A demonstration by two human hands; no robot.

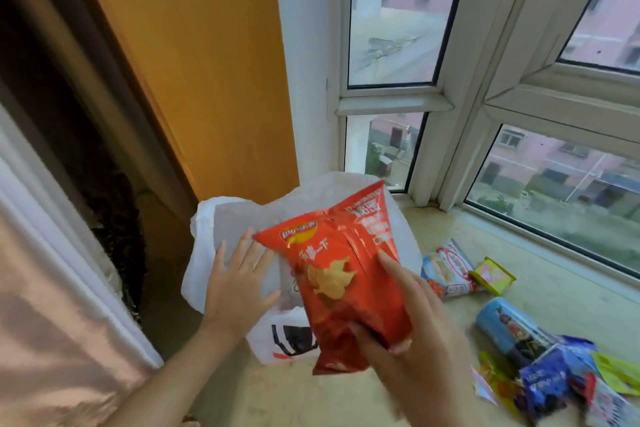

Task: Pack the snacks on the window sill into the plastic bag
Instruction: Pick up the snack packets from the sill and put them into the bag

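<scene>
So the right hand (412, 329) has got a red bag of chips (343, 274), fingers and thumb curled round its near right edge, and it's holding the bag up tilted, top corner pointing far-right, right in front of the white plastic bag (204, 253). The plastic bag sits at the left end of the window sill (540, 291), against the white wall, with its mouth gaping toward the camera; there's a black and red print on its near lower part. The left hand (239, 284) is flat against the plastic bag's left side, fingers straight and spread, not gripping anything, fingertips just beside the chip bag's left corner. The chip bag covers a good chunk of the plastic bag's opening, can't tell if any of it is actually inside yet. Rest of the snacks are on the sill to the right: a white and red packet (446, 270) touching a small yellow-green packet (491, 276), then nearer, a blue can (512, 326) lying on its side, and a blurry pile of blue and yellow wrappers (557, 381) at the near right corner. Left of everything there's an orange curtain (194, 55).
</scene>
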